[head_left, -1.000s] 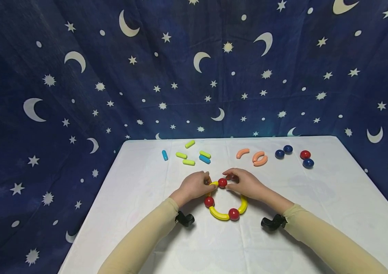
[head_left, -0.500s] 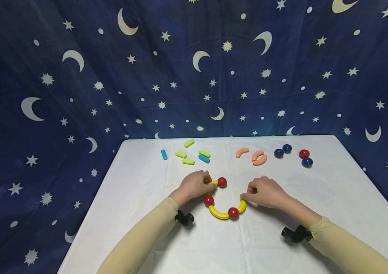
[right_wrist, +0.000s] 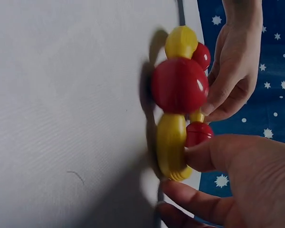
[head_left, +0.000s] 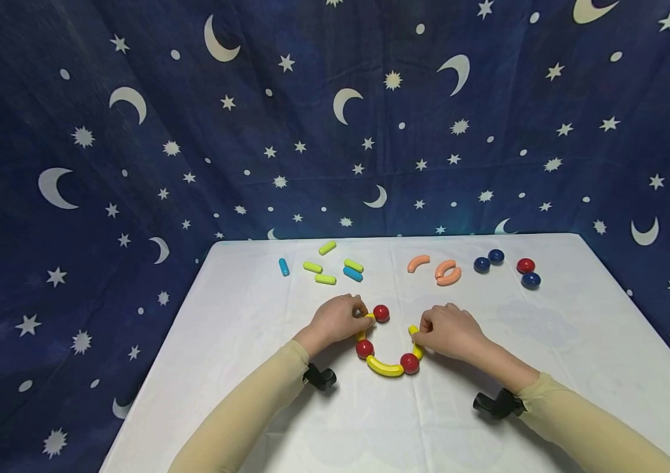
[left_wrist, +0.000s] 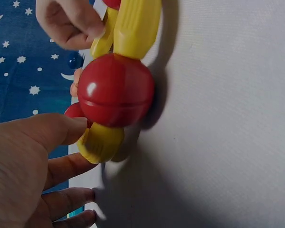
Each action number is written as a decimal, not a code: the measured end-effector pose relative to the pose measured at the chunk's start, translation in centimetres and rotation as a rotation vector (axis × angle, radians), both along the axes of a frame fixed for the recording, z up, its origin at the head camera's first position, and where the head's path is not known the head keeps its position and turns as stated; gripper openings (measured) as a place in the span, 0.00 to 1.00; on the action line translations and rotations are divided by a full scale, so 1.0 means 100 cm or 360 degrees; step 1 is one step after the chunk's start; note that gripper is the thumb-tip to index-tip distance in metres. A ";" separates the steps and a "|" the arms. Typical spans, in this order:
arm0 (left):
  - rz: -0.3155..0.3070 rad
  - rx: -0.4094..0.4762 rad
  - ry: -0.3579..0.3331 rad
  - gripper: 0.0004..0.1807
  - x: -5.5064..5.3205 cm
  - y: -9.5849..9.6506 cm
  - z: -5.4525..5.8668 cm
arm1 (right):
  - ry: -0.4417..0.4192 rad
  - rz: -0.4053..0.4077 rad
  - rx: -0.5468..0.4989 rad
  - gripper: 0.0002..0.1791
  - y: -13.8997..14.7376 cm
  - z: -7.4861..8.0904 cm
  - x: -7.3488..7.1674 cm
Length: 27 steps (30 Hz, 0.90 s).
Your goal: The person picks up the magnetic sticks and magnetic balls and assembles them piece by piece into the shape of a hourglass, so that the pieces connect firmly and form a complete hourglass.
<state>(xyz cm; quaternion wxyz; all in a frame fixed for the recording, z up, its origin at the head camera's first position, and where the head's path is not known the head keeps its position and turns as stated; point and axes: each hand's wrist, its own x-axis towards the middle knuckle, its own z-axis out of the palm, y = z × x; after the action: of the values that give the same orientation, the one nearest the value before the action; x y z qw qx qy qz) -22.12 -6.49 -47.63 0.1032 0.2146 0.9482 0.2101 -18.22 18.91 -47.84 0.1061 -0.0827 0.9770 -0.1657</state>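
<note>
A partial ring of yellow curved pieces joined by red balls lies on the white cloth. My left hand (head_left: 337,317) pinches the upper left curved piece (left_wrist: 101,142) between thumb and forefinger. At that piece's far end sits a red ball (head_left: 381,313). On the opposite side, my right hand (head_left: 452,330) pinches the right-hand curved piece (right_wrist: 171,142), whose tip points up toward that ball across a gap. Along the near side run the left red ball (head_left: 364,349), the bottom curved piece (head_left: 385,367) and the lower right red ball (head_left: 409,363).
Behind the ring lie several lime-green rods (head_left: 326,279), blue rods (head_left: 353,273) and orange curved pieces (head_left: 448,276). Farther right are dark blue balls (head_left: 531,280) and another red ball (head_left: 526,265). A star-and-moon curtain (head_left: 406,157) hangs beyond the table's back edge.
My right hand has left the top red ball and gripped the right curved piece, whose tip has swung left. The ring's near side has shifted slightly right. My left hand keeps its place.
</note>
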 end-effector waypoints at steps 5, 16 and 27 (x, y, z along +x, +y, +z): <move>0.0021 0.0008 -0.0008 0.14 0.001 0.002 -0.001 | 0.0130 -0.0044 -0.0021 0.13 -0.005 -0.003 -0.007; 0.0083 0.0011 0.0059 0.13 0.003 0.006 -0.003 | 0.0186 -0.0054 -0.0164 0.12 -0.009 -0.009 -0.013; 0.0119 0.0019 0.0045 0.13 0.003 0.008 -0.005 | 0.0136 -0.0019 -0.0269 0.12 -0.015 -0.009 -0.019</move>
<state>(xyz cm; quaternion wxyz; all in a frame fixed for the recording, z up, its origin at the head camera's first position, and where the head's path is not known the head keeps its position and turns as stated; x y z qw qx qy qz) -21.79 -5.73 -48.11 0.0807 0.1825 0.9557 0.2163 -20.17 17.39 -48.73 0.0560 -0.0926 0.9636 -0.2445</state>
